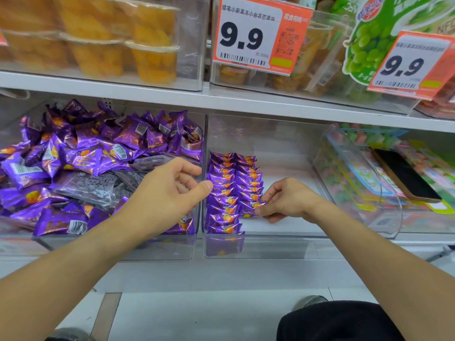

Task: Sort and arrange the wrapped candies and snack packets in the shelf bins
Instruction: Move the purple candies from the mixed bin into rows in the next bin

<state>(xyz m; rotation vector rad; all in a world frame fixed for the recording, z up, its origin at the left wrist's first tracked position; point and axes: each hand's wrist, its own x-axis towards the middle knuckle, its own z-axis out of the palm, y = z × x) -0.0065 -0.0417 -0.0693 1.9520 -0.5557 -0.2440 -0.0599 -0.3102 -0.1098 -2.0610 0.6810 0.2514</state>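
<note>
A clear left bin (118, 247) holds a loose heap of purple candy packets (93, 153). The clear middle bin (270, 244) has two neat rows of the same purple packets (231, 188) along its left side. My left hand (167, 193) hovers over the wall between the two bins, fingers loosely curled and holding nothing I can see. My right hand (285, 200) pinches a purple packet (253, 207) at the near end of the right row.
A tilted clear bin (357, 183) of pink and green sweets stands at the right, with a black phone (406, 178) lying on top. The shelf above carries fruit jelly cups (147, 52) and two orange 9.9 price tags (256, 35). My shoe (310, 301) is on the floor below.
</note>
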